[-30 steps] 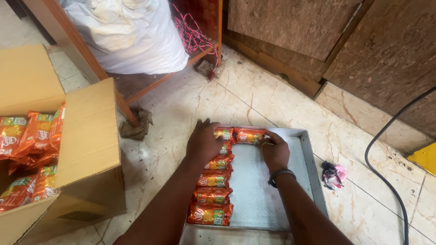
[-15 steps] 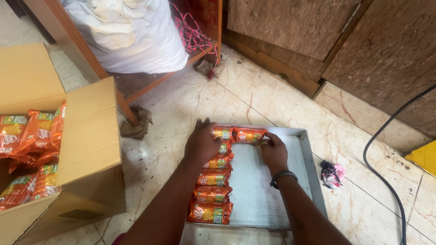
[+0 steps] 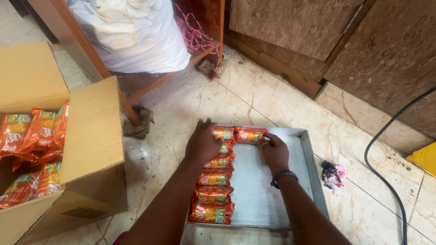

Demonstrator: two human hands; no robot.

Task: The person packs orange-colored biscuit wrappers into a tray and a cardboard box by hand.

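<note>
Biscuit packets: orange packets (image 3: 217, 177) lie in a column down the left side of a shallow metal tray (image 3: 313, 174), each touching the next; two more sit along the tray's far edge.
Cardboard box: at the far left, an open carton (image 3: 93, 149) holds more orange packets (image 3: 32, 136), stacked loosely (some tilted).
Left hand: the left hand (image 3: 202, 143) lies flat, palm down, fingers spread over the top of the column at the tray's far left corner; it presses on the packets there and grips nothing.
Corner packet: a packet (image 3: 224, 134) shows just beyond the left hand's fingers.
Right hand: the right hand (image 3: 274, 152) has its fingertips pinched on the end of the far-edge packet (image 3: 250, 135); a dark band is on the wrist.
Tray floor: bare dimpled metal to the right of the column.
Floor: a crumpled pink wrapper (image 3: 334, 174) lies just right of the tray, and a black cable (image 3: 379, 159) curves across the marble tiles.
Behind: a white sack (image 3: 131, 31) sits under a wooden frame.
</note>
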